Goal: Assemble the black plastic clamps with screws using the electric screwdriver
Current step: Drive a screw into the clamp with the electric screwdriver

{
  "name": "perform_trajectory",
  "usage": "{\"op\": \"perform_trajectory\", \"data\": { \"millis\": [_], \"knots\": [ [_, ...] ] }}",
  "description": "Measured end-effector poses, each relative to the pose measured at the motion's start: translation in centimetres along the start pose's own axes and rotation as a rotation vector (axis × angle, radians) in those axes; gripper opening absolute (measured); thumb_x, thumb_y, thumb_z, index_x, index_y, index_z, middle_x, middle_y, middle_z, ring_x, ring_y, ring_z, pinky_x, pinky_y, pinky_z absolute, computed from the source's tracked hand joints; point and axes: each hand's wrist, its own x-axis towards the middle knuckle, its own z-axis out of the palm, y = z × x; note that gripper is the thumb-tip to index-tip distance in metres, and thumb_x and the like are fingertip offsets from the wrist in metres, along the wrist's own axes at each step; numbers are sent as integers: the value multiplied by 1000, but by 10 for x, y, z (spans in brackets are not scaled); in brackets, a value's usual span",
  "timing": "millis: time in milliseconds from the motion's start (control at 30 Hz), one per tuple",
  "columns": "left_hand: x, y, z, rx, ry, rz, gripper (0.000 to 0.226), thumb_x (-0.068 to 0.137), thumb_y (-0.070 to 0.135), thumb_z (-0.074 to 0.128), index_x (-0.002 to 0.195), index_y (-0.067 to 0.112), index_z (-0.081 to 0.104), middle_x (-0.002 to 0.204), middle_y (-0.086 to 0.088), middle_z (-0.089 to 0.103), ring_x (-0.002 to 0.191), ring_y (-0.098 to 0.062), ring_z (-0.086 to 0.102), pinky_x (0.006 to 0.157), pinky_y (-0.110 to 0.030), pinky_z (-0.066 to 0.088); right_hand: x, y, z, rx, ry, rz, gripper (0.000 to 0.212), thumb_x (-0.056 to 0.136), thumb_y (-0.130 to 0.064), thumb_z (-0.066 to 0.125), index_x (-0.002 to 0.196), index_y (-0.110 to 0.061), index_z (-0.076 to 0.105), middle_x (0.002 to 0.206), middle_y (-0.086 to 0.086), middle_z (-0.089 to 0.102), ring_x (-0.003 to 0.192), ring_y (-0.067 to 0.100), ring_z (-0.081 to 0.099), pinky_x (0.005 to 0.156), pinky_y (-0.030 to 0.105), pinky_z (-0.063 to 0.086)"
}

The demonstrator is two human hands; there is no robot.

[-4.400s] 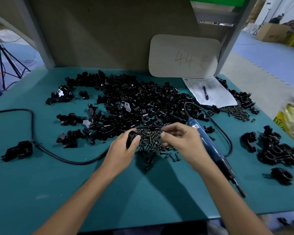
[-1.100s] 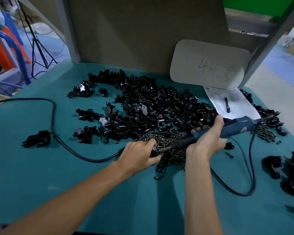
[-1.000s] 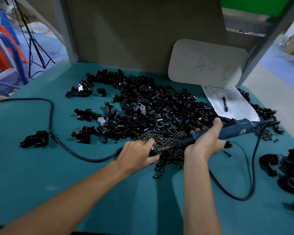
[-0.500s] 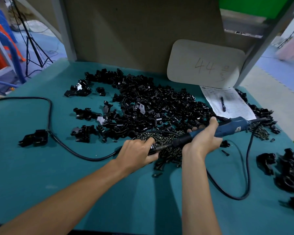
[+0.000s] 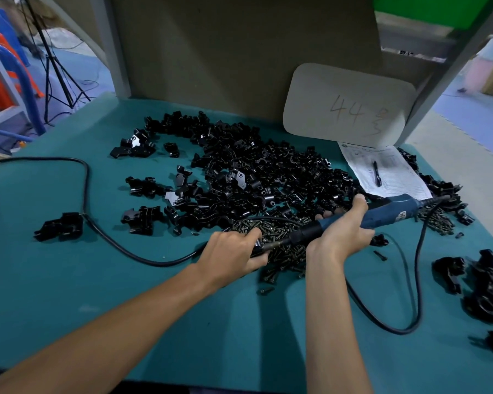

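At the near edge of the teal table [image 5: 69, 308], two bare forearms reach in from below. The left hand [image 5: 231, 253] has its fingers curled round a small black clamp part [image 5: 256, 249], most of which is hidden by the fingers. The right hand [image 5: 339, 231] is wrapped round the electric screwdriver [image 5: 387, 215], with the thumb laid along the blue body. The tool lies nearly level and points left, and its bit meets the clamp part at the left hand's fingertips.

Directly under and between the two hands lies a heap of dark screws [image 5: 285, 258]. A few loose screws sit just in front of it. The black cord [image 5: 111, 240] runs from the left edge, loops past the left hand, and another loop lies to the right of the right forearm.

To the right, near the table edge, sits a group of assembled clamps [image 5: 490, 285].

Beyond the hands, the main pile of black clamp pieces [image 5: 254, 177] covers the middle of the table. At the far right lies a printed sheet [image 5: 393, 177] with a pen [image 5: 376, 173] on it. Behind it a pale card [image 5: 345, 106] marked "44" leans on the back panel.
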Motion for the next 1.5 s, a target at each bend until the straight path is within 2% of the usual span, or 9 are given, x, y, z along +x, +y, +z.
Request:
{"op": "perform_trajectory", "data": {
  "millis": [267, 733, 900, 1000, 1133, 1200, 1333, 1433, 1500],
  "knots": [
    [-1, -1, 2, 14, -13, -10, 42, 89, 53, 45, 86, 13, 59, 48, 6, 50, 38, -17, 42, 37, -24, 32, -2, 0, 3, -9, -16, 0, 22, 93, -31, 70, 97, -19, 51, 73, 3, 55, 47, 12, 54, 48, 27, 49],
    [0, -2, 1, -22, -31, -25, 41, 91, 52, 42, 85, 14, 57, 48, 8, 47, 37, -15, 40, 36, -27, 37, 1, 3, 3, 28, -47, 19, 25, 92, -33, 70, 98, -20, 50, 76, 4, 57, 48, 13, 55, 50, 28, 50],
    [-1, 0, 0, -140, -77, -77, 40, 91, 54, 46, 89, 17, 60, 50, 8, 50, 41, -15, 49, 45, -29, 46, 7, -2, -3, 129, -190, 104, 44, 87, -44, 77, 108, -16, 52, 74, 1, 59, 57, 15, 57, 55, 32, 52],
    [-5, -2, -3, -306, 10, -134, 33, 88, 52, 54, 77, 21, 59, 47, 10, 49, 39, -10, 46, 47, -20, 36, 27, -20, -11, 186, -216, 88, 51, 86, -39, 82, 118, -16, 49, 72, -1, 62, 58, 15, 59, 58, 32, 54],
    [-5, -1, -4, -344, 86, -175, 35, 89, 55, 54, 78, 22, 56, 51, 10, 53, 43, -9, 52, 45, -23, 41, 67, -48, -36, -348, -384, 109, 46, 88, -25, 81, 123, -13, 53, 105, 7, 69, 76, 25, 71, 71, 44, 65],
    [-2, -2, -2, -337, 62, -199, 37, 90, 61, 52, 84, 24, 55, 56, 11, 57, 48, -9, 57, 45, -27, 47, 78, -47, -61, -730, -457, 58, 35, 88, -31, 81, 111, -15, 61, 101, 8, 68, 75, 26, 69, 78, 48, 64],
    [1, -5, 1, -347, 9, -296, 41, 87, 69, 53, 102, 32, 44, 64, 11, 61, 54, -6, 60, 49, -32, 52, 79, -38, -90, -1353, -494, -172, 37, 88, -46, 76, 98, -12, 63, 81, 5, 62, 75, 26, 61, 62, 35, 45],
    [13, 1, 2, -390, -22, -347, 41, 86, 54, 65, 103, 35, 33, 68, 13, 59, 56, -7, 60, 52, -37, 54, 72, -34, -90, -1608, -480, -378, 52, 91, -54, 70, 120, -12, 61, 112, 11, 61, 114, 36, 54, 90, 42, 41],
    [27, 11, 2, -434, -60, -336, 39, 86, 48, 65, 101, 35, 32, 67, 9, 60, 57, -11, 60, 54, -42, 54, 55, -37, -84, -1447, -557, -534, 68, 91, -62, 64, 145, -22, 50, 137, 12, 47, 132, 32, 38, 106, 44, 35]
  ]
}}
